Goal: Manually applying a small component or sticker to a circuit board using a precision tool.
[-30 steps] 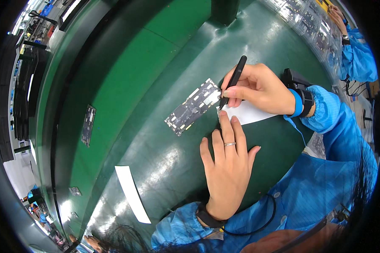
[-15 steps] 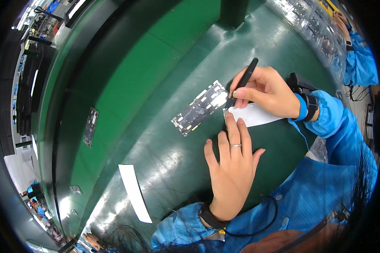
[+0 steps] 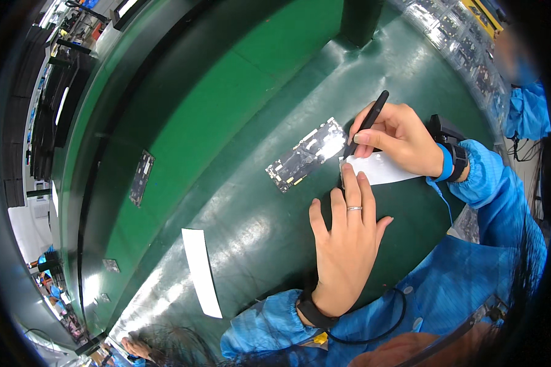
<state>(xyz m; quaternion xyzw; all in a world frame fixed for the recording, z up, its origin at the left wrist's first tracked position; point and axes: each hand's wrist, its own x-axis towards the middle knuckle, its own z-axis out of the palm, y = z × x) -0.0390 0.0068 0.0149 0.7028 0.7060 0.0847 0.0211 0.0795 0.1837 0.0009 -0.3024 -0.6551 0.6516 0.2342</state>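
Note:
My right hand [image 3: 404, 144] is closed in a pinch on a slim black pen-like tool [image 3: 371, 119]. Its lower tip comes down at the left end of a white strip [image 3: 389, 171] lying on the green mat. Fingers stretched out, my left hand [image 3: 346, 251] lies below, with the index and middle fingertips at that same end of the strip. Just left of the tool tip, a dark circuit board [image 3: 300, 160] with pale patches lies flat, apart from both hands. Part of the strip is hidden beneath my right hand.
Another white strip [image 3: 201, 272] lies at the lower left. A smaller dark board [image 3: 142, 178] rests on the bright green band [image 3: 239, 73] beyond. Clear trays of boards [image 3: 453, 43] line the upper right, near another person's blue sleeve [image 3: 528, 110]. A dark post [image 3: 360, 21] stands at the top.
The whole scene has shifted slightly to the right in the view. Both hands keep about the same places relative to the strip and board. The other person's hand is now blurred.

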